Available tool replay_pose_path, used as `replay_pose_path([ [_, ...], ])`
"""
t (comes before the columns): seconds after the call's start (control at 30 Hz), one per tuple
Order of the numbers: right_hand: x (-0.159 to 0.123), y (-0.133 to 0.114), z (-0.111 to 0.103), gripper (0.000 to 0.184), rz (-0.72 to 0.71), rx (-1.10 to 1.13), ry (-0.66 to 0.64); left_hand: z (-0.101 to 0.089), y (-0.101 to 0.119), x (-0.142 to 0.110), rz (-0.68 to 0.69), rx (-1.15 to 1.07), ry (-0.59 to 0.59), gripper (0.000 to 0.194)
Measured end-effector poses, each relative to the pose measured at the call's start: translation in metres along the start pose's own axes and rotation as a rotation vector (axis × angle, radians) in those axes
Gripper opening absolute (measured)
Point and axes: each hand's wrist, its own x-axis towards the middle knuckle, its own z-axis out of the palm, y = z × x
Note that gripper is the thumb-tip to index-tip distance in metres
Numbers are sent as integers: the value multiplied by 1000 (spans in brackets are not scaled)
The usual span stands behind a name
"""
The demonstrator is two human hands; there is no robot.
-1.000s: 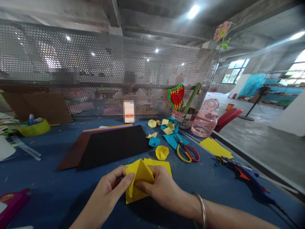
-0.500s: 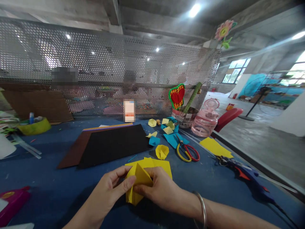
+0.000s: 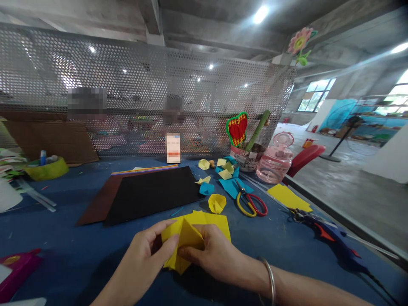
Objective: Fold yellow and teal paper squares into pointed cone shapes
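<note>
A folded piece of yellow paper stands between my two hands at the front of the blue table, one flap raised to a point. My right hand, a silver bangle at its wrist, pinches the right flap between thumb and fingers. On the other side my left hand grips the left part, thumb in front and fingers behind. Just beyond lies a flat yellow sheet, partly covered by my right hand. A finished-looking yellow folded cup shape sits behind that sheet.
Scissors lie on blue paper, right of centre. A glue gun rests along the right edge near yellow sheets. Black card lies left, with a pink bottle and perforated screen behind.
The left part of the yellow paper has spread out further leftward, and my left thumb has shifted slightly left with it. My right hand keeps its pinch in nearly the same place.
</note>
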Motion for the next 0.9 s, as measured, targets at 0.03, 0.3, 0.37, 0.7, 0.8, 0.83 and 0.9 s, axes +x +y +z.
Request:
replay_pose_path([
  [0.03, 0, 0, 0, 11, -4, -12, 4, 0, -4, -1, 72, 150, 85, 37],
  [0.3, 1, 7, 4, 7, -74, -61, 77, 3, -27, -3, 451, 739, 150, 50],
  [0.37, 2, 8, 5, 8, -70, -64, 70, 4, -28, -4, 507, 811, 103, 52],
  [0.7, 4, 6, 7, 5, -50, 82, 21, 13, -34, -2, 736, 1158, 144, 79],
  [0.8, 5, 10, 8, 7, -13, 75, 30, 16, -38, 1, 724, 1230, 172, 85],
  [0.83, 5, 12, 8, 7, 0, 83, 26, 16, -40, 2, 706, 1219, 169, 85],
  [0.9, 6, 14, 9, 6, 12, 106, 21, 17, -43, 3, 659, 1151, 146, 83],
])
